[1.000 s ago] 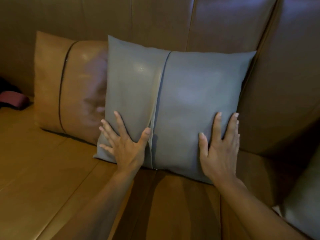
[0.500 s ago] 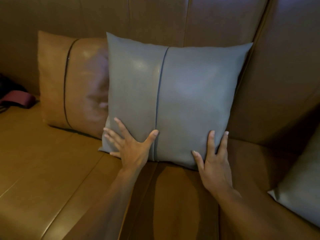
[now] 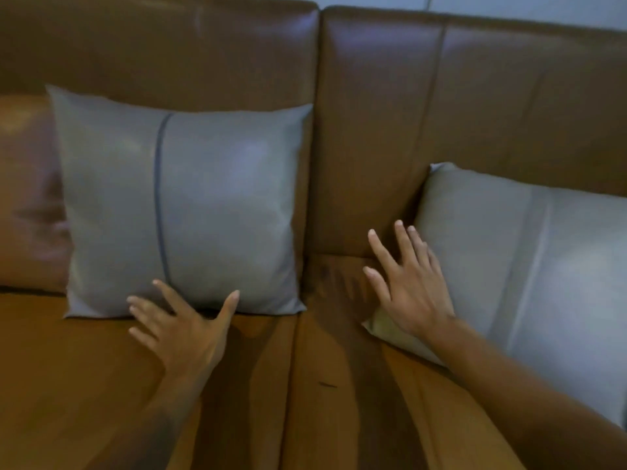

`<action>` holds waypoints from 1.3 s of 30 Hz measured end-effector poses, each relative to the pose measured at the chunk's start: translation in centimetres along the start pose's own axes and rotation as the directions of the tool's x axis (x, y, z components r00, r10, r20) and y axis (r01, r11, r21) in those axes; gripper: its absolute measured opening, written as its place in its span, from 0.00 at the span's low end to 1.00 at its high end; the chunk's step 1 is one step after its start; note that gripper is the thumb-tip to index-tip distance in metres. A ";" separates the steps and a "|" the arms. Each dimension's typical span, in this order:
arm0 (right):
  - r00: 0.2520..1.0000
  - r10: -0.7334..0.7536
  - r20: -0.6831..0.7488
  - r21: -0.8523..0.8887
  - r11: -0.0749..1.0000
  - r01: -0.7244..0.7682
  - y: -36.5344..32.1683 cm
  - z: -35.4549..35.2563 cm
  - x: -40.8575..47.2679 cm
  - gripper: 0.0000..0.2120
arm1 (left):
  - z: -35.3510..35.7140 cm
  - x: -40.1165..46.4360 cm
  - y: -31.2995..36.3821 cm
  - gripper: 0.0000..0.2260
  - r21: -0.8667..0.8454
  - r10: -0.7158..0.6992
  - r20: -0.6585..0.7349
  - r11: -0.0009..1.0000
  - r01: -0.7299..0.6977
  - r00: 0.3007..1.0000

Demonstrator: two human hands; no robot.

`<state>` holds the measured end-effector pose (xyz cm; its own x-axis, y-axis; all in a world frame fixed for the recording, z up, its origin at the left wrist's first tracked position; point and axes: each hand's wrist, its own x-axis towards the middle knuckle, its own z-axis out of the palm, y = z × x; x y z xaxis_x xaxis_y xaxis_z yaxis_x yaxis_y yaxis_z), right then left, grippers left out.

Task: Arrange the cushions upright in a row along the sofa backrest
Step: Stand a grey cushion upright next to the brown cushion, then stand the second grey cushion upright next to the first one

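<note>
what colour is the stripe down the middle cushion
Dark blue-grey stripe on a grey cushion, head view.

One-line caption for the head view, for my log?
Left hand at the upright grey cushion's base; right hand reaches a leaning grey cushion on the brown sofa.

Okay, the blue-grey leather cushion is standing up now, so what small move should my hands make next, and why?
Probably take hold of the pale grey leather cushion and stand it upright beside the blue-grey leather cushion. It slumps tilted against the brown leather backrest, a gap separates the two, and your open right hand is already at its edge.
</note>
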<state>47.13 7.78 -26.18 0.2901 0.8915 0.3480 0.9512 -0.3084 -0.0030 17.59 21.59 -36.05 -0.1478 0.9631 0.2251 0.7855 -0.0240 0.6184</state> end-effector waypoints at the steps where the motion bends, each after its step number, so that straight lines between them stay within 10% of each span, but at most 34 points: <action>1: 1.000 0.027 0.007 -0.022 0.999 -0.027 1.9 -0.9 -0.5 0.31 | 0.6 -1.0 2.2 0.57 0.007 0.056 0.008 0.998 -0.056 0.998; 16: 0.932 0.363 -0.005 -0.055 0.930 -0.363 21.8 -7.2 -9.6 0.31 | 9.3 -15.2 31.2 0.57 -0.109 0.448 0.567 0.873 -0.476 0.691; 31: 0.891 0.451 -0.044 0.459 0.802 -0.383 20.5 -5.8 -10.8 0.31 | 7.4 -14.1 29.9 0.60 -0.296 0.294 0.618 0.946 -0.131 0.729; 39: 0.884 0.447 0.140 0.583 0.684 -0.438 11.4 -6.1 -13.2 0.30 | -1.3 -13.4 23.4 0.56 0.012 0.223 0.450 0.967 -0.255 0.865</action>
<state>53.54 -9.50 -25.05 0.6960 0.6964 0.1749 0.5849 -0.4085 -0.7007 37.16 7.78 -23.57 0.3176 0.9482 -0.0065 0.8042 -0.2657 0.5317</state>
